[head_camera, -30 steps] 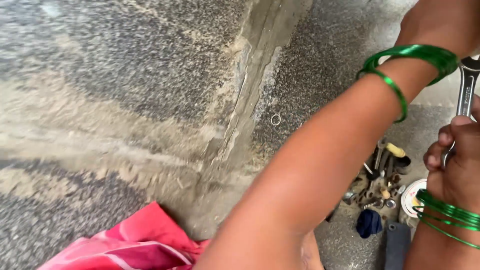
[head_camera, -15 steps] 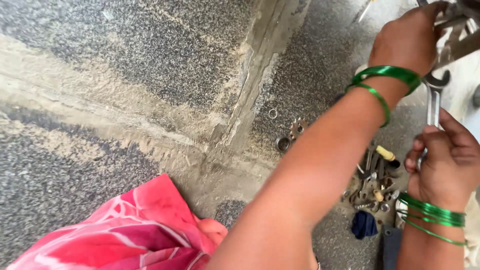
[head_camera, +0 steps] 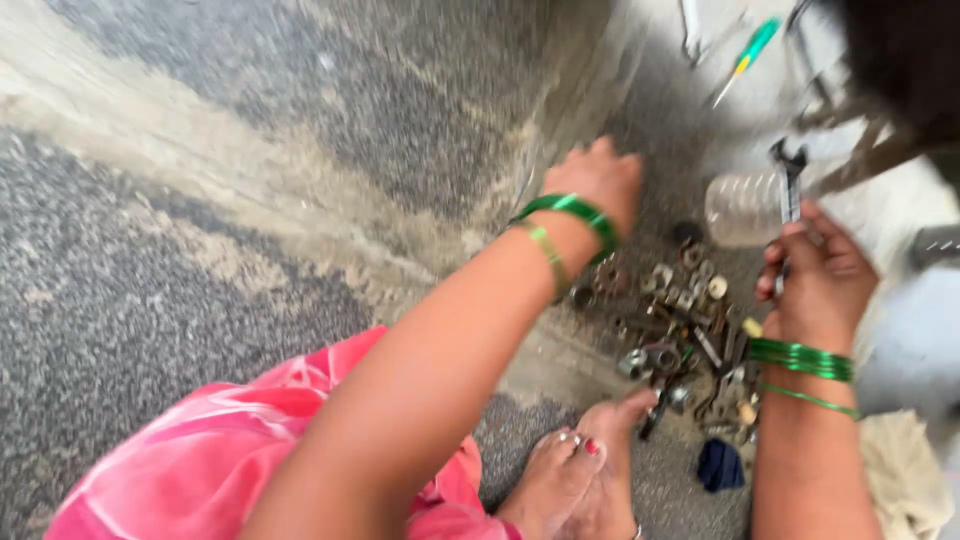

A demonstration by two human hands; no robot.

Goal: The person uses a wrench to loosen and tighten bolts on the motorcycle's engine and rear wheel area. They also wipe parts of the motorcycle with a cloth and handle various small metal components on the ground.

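Right hand [head_camera: 822, 285] clamped on spanner [head_camera: 790, 190], upright, above pile of nuts and bolts [head_camera: 680, 330] on floor [head_camera: 200, 250]. Left hand [head_camera: 600, 180] hovers beside pile; grip state unclear. Clear plastic bottle [head_camera: 740, 208] just behind spanner.

You have two hands in view: your left hand [head_camera: 600, 180] and your right hand [head_camera: 815, 280]. You hold one spanner [head_camera: 790, 190]. One clear plastic bottle [head_camera: 745, 208] lies on the ground, one green-handled screwdriver [head_camera: 745, 55], one dark blue cloth [head_camera: 720, 465], and one heap of nuts and bolts [head_camera: 680, 330], too many and too blurred to count.
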